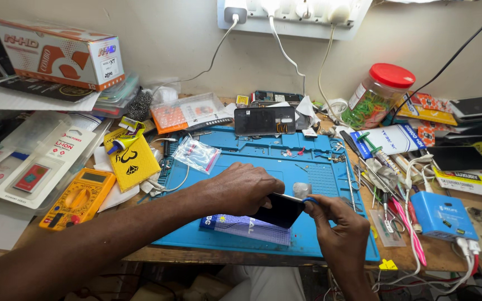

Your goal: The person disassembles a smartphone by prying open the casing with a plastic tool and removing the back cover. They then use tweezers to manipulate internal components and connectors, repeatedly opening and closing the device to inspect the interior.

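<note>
My left hand [241,189] grips a dark smartphone [279,210] from above, tilted over the blue work mat [263,153]. My right hand [338,228] pinches a small blue pry tool [309,199] against the phone's right edge. Under the phone lies a flat purple-and-blue packet [246,227] on the mat. A small clear plastic piece [301,189] rests just beyond the phone.
A yellow multimeter [79,198] lies at the left, a yellow booklet [134,163] beside it. A black phone back [264,120] rests at the mat's far edge. Screwdrivers and tweezers [383,167], a blue box [443,214] and a red-lidded jar [377,95] crowd the right. Cables hang from a wall power strip [291,14].
</note>
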